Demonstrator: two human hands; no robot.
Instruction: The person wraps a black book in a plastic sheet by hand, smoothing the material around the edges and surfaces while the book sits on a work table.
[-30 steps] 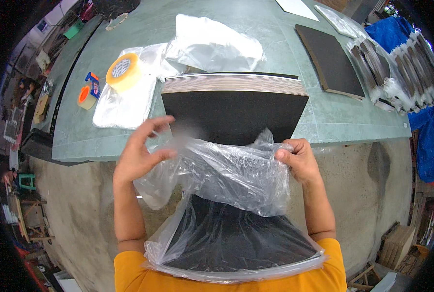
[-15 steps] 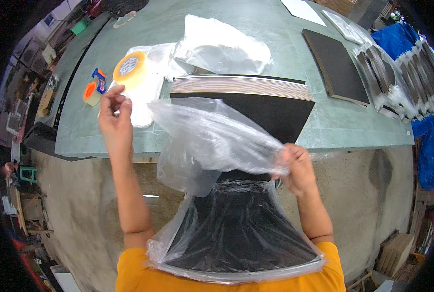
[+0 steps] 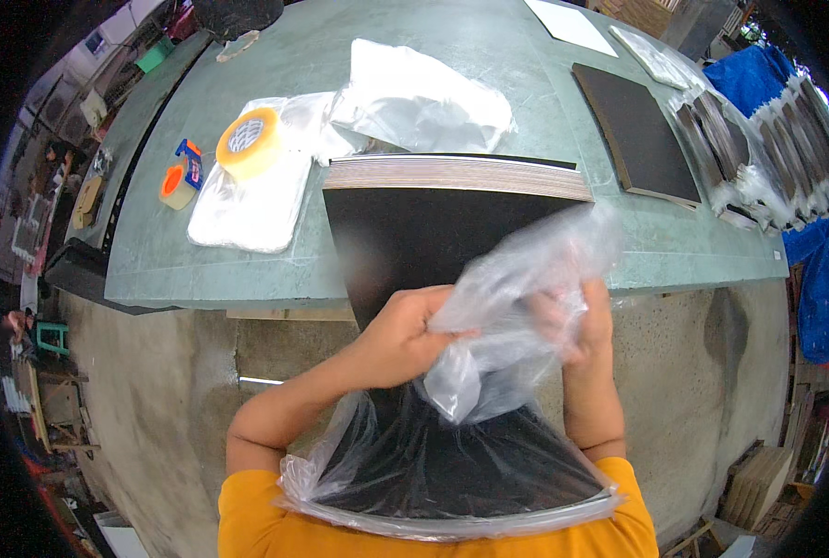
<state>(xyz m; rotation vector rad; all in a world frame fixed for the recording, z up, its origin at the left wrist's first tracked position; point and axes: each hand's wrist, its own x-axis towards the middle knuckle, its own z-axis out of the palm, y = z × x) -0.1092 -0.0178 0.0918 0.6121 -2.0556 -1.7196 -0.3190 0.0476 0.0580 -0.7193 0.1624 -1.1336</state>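
A thick stack of black boards (image 3: pixel 396 237) with pale layered edges leans from the table's front edge toward my body. Clear plastic wrap (image 3: pixel 461 474) covers its near end, against my orange shirt. Above that wrap, a loose clear plastic sheet or bag (image 3: pixel 498 325) is bunched between my hands. My left hand (image 3: pixel 405 339) pinches its left side, fingers closed. My right hand (image 3: pixel 577 321) grips the other side, its fingers partly veiled by the film and blurred. Whether this loose film joins the wrap below cannot be made out.
On the green table (image 3: pixel 275 279) lie a large tape roll (image 3: pixel 247 139) on folded white plastic bags (image 3: pixel 247 209), a tape dispenser (image 3: pixel 182 177), and more crumpled plastic (image 3: pixel 424 102). To the right are a dark board (image 3: pixel 637 130) and several wrapped packs (image 3: pixel 786 149).
My left hand has come down and right from near the tape roll and taken hold of the film. The film has gathered toward the right, uncovering more of the black boards.
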